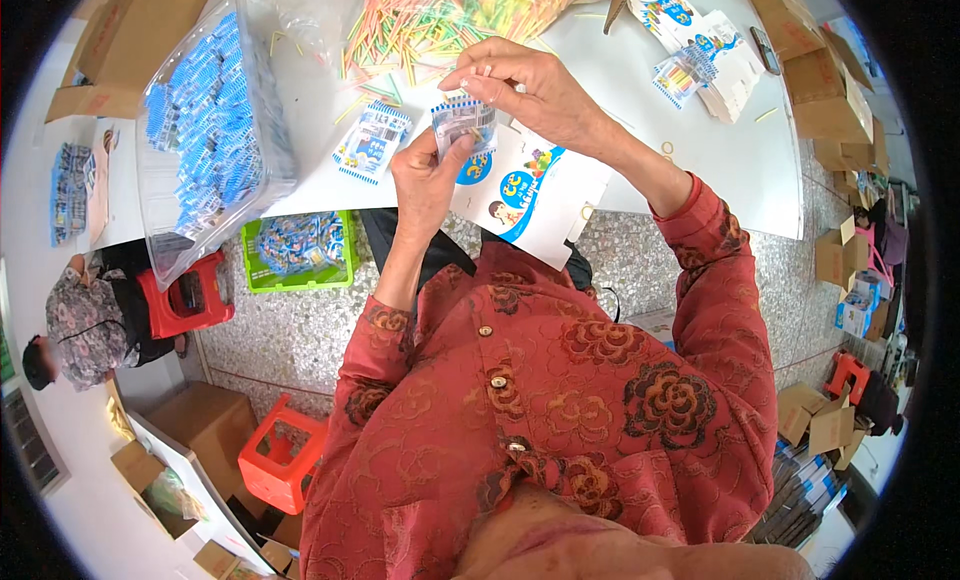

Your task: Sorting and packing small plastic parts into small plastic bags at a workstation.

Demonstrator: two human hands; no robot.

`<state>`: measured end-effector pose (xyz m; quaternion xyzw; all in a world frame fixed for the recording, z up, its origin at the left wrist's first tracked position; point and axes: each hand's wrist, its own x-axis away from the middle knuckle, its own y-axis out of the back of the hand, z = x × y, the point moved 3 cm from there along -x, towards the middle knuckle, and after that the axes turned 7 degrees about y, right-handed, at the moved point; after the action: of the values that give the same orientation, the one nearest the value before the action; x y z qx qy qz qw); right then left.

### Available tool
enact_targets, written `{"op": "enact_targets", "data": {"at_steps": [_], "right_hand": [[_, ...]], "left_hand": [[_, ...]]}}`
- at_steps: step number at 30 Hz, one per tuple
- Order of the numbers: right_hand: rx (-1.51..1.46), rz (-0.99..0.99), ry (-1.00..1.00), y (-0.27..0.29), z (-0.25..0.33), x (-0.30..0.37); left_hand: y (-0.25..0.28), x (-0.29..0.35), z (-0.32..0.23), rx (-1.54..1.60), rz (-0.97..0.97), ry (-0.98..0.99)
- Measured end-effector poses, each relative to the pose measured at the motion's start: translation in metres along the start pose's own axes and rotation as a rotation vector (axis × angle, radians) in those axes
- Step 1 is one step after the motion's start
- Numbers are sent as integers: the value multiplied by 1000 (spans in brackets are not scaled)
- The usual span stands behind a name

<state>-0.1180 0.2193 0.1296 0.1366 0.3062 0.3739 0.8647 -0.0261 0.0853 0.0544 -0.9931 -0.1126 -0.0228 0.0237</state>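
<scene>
My left hand [425,185] grips a small clear packet with blue-striped ends [462,120], its thumb pressed on the front. Just above the packet's top edge, my right hand [525,92] has thumb and fingers drawn together. What sits between them, if anything, is too small to make out. A similar packet [372,143] lies flat on the white table [715,170], left of my hands. Under my right wrist lies a printed white card carton [535,205], unfolded and reaching past the table's front edge. Beyond my hands is a heap of thin coloured sticks [415,30].
At the left stands a large clear plastic bin [282,170] full of blue packets. Below it is a green basket [300,285] of packets. Another carton [735,90] with a packet lies at the far right. A person [90,320] sits at left near red stools [285,455].
</scene>
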Motion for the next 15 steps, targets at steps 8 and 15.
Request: {"op": "enact_targets", "data": {"at_steps": [8,15], "right_hand": [[-82,-46,68,-12,-5,1],[-278,-7,-97,-5,-3,-4]], "left_hand": [[0,0,-2,89,43,4],[0,3,-5,142,14,-17]]}}
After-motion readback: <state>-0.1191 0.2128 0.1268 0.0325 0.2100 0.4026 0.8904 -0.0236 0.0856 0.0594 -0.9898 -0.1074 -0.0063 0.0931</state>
